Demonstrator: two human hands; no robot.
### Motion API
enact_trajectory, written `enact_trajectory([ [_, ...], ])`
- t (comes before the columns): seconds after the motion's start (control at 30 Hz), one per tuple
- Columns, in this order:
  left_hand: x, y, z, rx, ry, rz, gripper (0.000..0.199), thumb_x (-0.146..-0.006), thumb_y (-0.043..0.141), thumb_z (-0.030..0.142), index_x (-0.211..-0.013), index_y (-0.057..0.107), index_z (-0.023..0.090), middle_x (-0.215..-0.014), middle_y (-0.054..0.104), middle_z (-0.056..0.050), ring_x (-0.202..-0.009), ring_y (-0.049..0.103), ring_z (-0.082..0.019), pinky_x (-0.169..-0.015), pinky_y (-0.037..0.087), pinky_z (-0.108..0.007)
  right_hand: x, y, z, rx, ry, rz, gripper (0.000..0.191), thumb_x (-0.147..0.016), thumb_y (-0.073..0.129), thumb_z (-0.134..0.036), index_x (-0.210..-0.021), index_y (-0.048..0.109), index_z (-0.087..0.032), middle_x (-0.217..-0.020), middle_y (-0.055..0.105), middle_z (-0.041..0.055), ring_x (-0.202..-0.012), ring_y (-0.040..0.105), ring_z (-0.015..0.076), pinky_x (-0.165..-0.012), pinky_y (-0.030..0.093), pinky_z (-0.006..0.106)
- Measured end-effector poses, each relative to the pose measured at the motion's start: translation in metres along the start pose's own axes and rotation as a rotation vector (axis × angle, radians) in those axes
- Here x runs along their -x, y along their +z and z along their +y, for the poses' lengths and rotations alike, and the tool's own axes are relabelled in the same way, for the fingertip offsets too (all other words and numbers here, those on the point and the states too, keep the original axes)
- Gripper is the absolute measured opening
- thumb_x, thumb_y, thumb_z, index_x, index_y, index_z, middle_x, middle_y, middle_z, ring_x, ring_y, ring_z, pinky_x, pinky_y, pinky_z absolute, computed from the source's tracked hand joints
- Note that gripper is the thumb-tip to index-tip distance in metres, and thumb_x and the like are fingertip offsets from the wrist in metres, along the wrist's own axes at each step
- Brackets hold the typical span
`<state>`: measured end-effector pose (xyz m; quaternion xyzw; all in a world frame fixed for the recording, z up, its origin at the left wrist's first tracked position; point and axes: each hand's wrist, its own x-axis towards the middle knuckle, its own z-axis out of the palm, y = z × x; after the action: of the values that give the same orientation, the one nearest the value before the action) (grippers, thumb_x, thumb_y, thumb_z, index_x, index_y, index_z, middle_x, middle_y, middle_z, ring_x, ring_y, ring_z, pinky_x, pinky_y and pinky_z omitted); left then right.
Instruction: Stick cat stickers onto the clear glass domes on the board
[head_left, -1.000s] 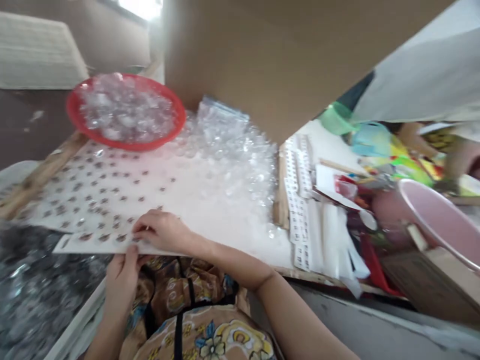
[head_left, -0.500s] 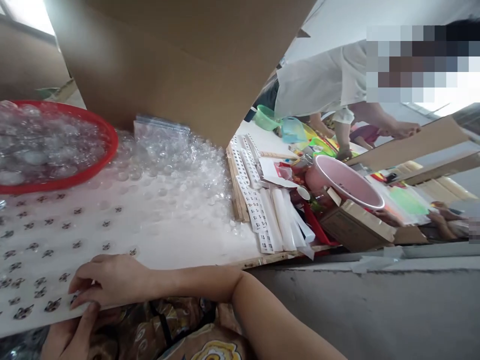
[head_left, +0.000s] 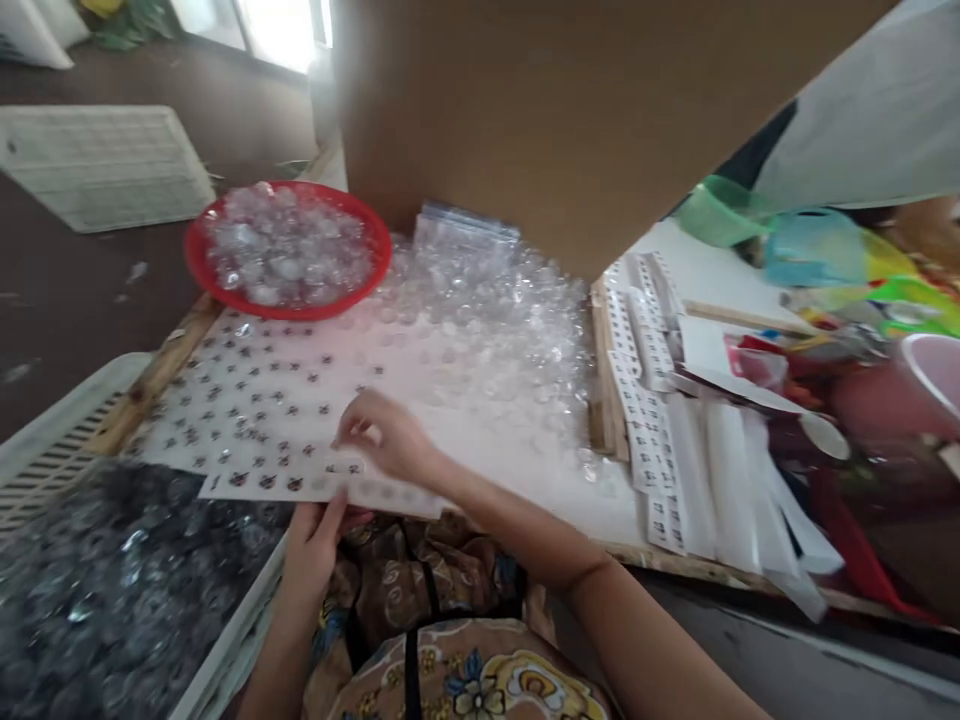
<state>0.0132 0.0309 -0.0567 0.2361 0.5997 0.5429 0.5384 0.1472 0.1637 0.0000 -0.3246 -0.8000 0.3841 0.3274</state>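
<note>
Pinching one printed strip (head_left: pixel 251 487), the left hand (head_left: pixel 318 536) sits near the right hand (head_left: pixel 390 437), whose fingers touch.

R hand (head_left: pixel 391 436), fingers curled, nr L hand (head_left: pixel 315 535).

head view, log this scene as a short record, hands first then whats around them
left hand: at the near edge of a white strip, thumb on top
right hand: just above the strip, fingers curled; anything pinched is too small to tell
strip: dark prints toward its left end
table, left: scattered small dark prints
table, back: red basin of clear pieces; more clear pieces beside it
lower left: pale slatted crate
</note>
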Motion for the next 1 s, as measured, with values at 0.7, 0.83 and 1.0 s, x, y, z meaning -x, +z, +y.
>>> enact_trajectory([
  [0.7, 0.001, -0.003, 0.001, 0.059, -0.077, -0.113, 0.041, -0.075, 0.078, 0.05, -0.097, 0.065, 0.018, -0.089, 0.074, -0.006, -0.074, 0.073, -0.024, -0.066, 0.063, -0.037, -0.052, -0.055, 0.089, -0.014, 0.438, 0.254, 0.015, -0.075, 0.063, -0.034, -0.075, 0.056, -0.021, -0.072, 0.061, -0.0008, -0.066, 0.053, 0.0122, -0.066, 0.044, 0.026],
  [0.83, 0.001, -0.002, 0.004, 0.054, -0.075, -0.11, 0.044, -0.072, 0.08, 0.052, -0.094, 0.064, 0.018, -0.083, 0.073, -0.005, -0.071, 0.072, -0.024, -0.064, 0.062, -0.036, -0.01, -0.072, 0.088, 0.056, 0.557, 0.088, 0.011, -0.071, 0.063, -0.031, -0.074, 0.06, -0.02, -0.07, 0.062, -0.0008, -0.063, 0.053, 0.0123, -0.06, 0.042, 0.025],
  [1.0, 0.0, -0.001, 0.006, 0.039, -0.089, -0.098, 0.044, -0.069, 0.082, 0.054, -0.087, 0.066, 0.017, -0.075, 0.072, -0.005, -0.068, 0.071, -0.024, -0.064, 0.061, -0.036, 0.006, -0.067, 0.09, 0.123, 0.61, 0.069, 0.009, -0.071, 0.063, -0.029, -0.073, 0.061, -0.02, -0.071, 0.064, -0.0013, -0.064, 0.055, 0.0123, -0.06, 0.043, 0.024],
])
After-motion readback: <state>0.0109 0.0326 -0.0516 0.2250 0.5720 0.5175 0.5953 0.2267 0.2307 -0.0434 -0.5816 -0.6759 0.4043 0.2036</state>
